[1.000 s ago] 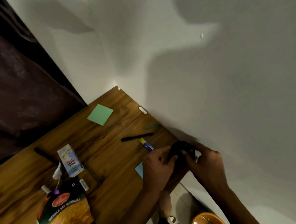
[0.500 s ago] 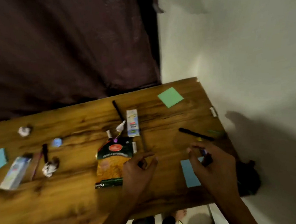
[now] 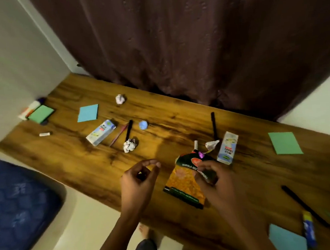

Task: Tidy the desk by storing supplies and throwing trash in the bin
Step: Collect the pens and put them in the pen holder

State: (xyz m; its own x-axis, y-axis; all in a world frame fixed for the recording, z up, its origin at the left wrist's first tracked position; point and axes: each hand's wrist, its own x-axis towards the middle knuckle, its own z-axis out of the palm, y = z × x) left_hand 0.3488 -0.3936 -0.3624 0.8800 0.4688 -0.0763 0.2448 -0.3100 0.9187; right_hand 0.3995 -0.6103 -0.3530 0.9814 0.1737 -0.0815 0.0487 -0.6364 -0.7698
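Both hands have moved left along the bench point(image 3: 242, 182) since half a second ago, and more of its left end shows now. Closest to the person, the left hand point(image 3: 138, 182) hangs over the front edge with its fingers point(image 3: 153, 163) loosely curled and nothing in them. The right hand point(image 3: 215, 182) is over the orange and green snack bag point(image 3: 181, 184), with its fingers bent down at the top of the bag; I cannot tell if they hold it. At the near right lie a blue sticky note point(image 3: 285, 239), a glue stick point(image 3: 309, 230) and a black pen point(image 3: 302, 205). Just past the bag sit a small torn wrapper point(image 3: 211, 145) and a little milk carton point(image 3: 227, 147), with another black pen point(image 3: 213, 124) behind them. A green sticky note point(image 3: 284, 142) lies well apart on the right. To the left of the bag is a paper ball point(image 3: 130, 145), touching a black marker point(image 3: 129, 129), next to a pink pencil point(image 3: 118, 134) and a second milk carton point(image 3: 100, 132). A small blue cap point(image 3: 143, 124) is near the marker. Farther back lie a blue paper pad point(image 3: 88, 113) and another paper ball point(image 3: 120, 99). At the far left corner is a green pad point(image 3: 40, 113), with a small white eraser point(image 3: 44, 134) nearer. A dark curtain point(image 3: 193, 44) hangs behind the bench, and a blue mattress point(image 3: 20, 213) is on the floor at the left.
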